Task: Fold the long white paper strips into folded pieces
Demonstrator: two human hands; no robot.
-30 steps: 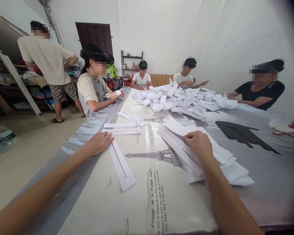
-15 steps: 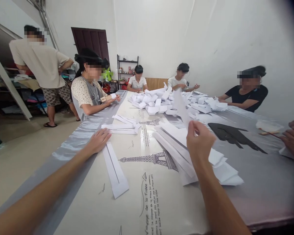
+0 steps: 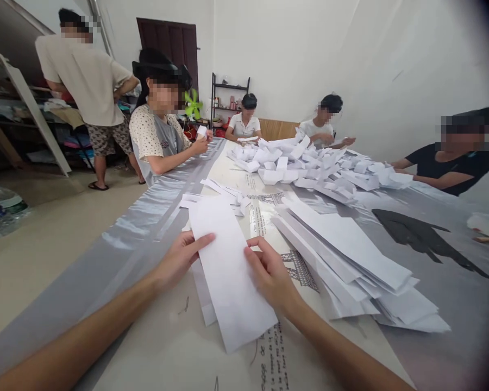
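Observation:
A long white paper strip (image 3: 226, 266) lies in front of me over a folded strip (image 3: 206, 307) on the table. My left hand (image 3: 181, 258) holds its left edge with fingers on top. My right hand (image 3: 269, 274) grips its right edge, thumb on the sheet. To the right lies a fanned stack of white paper sheets (image 3: 350, 255).
A heap of folded white paper pieces (image 3: 309, 165) fills the far middle of the table (image 3: 146, 222). Folded strips (image 3: 218, 193) lie beyond my sheet. Several seated people work around the table; one person stands at the left. A water bottle (image 3: 0, 212) is on the floor.
My right hand lifted a sheet off the stack and brought it left, over the folded strip. My left hand left that strip and took the sheet's left edge.

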